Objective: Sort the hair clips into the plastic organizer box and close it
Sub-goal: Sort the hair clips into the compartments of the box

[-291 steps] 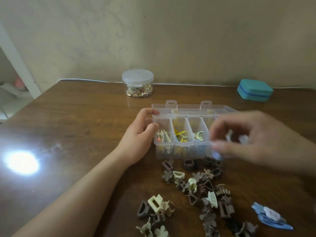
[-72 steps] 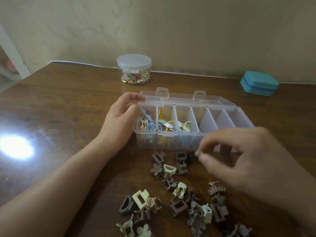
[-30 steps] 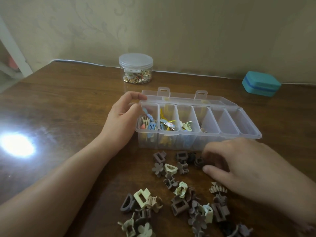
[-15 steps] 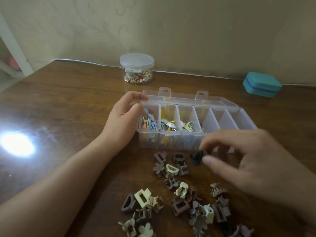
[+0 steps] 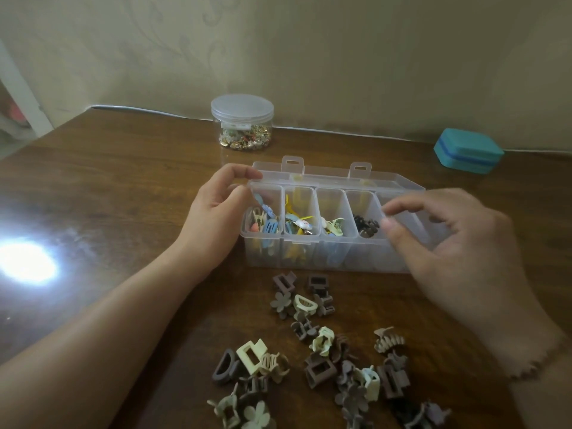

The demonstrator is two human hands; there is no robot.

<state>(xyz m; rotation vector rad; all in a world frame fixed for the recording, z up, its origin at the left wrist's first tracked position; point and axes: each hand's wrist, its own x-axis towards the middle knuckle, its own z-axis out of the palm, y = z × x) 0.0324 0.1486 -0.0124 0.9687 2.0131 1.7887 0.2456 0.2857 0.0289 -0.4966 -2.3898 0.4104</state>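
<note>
Right now the clear plastic organizer box (image 5: 312,252) sits open in the middle of the brown wooden counter (image 5: 123,187), its lid (image 5: 328,176) folded back behind it with two latch tabs standing up. The left hand (image 5: 213,218) grips the box's left end, thumb and forefinger curled round the top corner of the rim. The right hand (image 5: 458,249) hovers over the right part of the box, its fingers (image 5: 399,209) loosely bent, thumb and forefinger apart, holding nothing that can be seen.

Of the box's compartments, the leftmost holds small colourful clips (image 5: 264,222) in blue, orange and cream; the next holds yellow and blue ones (image 5: 298,222); the third has a few pale green and white pieces (image 5: 335,226). The fourth compartment holds dark brown clips (image 5: 365,226), lying just left of the right thumb. The compartments further right are hidden behind the right hand.

Just in front of the box, a loose pile of hair clips (image 5: 322,351) is spread on the counter: brown, taupe, cream and pale green claw clips, some flower-shaped, some rectangular, some half-round.

At the back of the counter, near the wall, stands a round clear jar (image 5: 242,122) with a closed lid and small golden pieces inside. A teal case (image 5: 469,154) lies far right at the back. A bright glare spot (image 5: 24,261) shows on the counter's left side.
</note>
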